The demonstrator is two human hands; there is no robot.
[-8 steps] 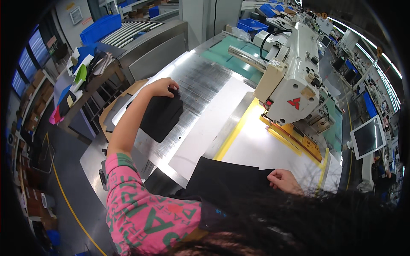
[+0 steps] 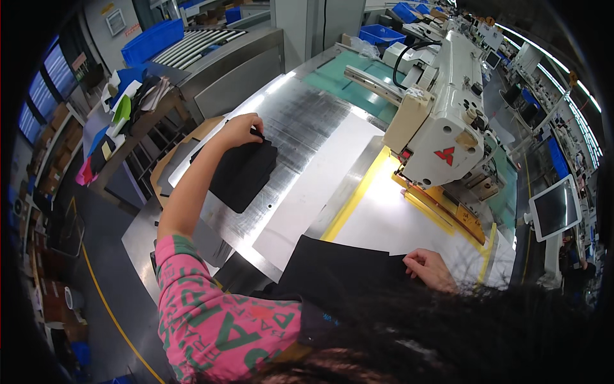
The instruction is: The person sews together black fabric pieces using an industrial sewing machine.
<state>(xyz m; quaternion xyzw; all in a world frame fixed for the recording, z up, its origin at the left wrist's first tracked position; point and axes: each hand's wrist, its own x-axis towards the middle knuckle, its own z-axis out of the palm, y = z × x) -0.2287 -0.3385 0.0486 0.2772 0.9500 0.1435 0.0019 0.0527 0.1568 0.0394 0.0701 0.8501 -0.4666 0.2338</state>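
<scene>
A stack of black fabric pieces point(image 2: 244, 176) lies on the metal table, its edges slightly fanned. At its far edge my left hand point(image 2: 243, 130) is closed, fingertips pinching the fabric there; how many layers they hold is hidden. A larger black fabric panel point(image 2: 339, 269) spreads near me over the table's front edge, its lower part hidden by dark hair. My right hand point(image 2: 432, 269) is closed at that panel's right corner, thumb and fingers pinching it. Beyond the panel stands a white industrial sewing machine point(image 2: 441, 134), with a yellow-orange clamp frame point(image 2: 448, 214) under its head.
White sheeting edged with yellow tape point(image 2: 348, 208) covers the table below the machine. A screen point(image 2: 554, 206) stands at the right. On the left, a side table holds coloured scraps point(image 2: 118, 112), with a blue bin point(image 2: 152, 42) and roller conveyor point(image 2: 198, 48) behind. Another blue bin point(image 2: 378, 34) sits at the back.
The whole view has shifted slightly. My left fingers have drawn in a little at the stack's far edge. My right hand stays at the panel's corner.
</scene>
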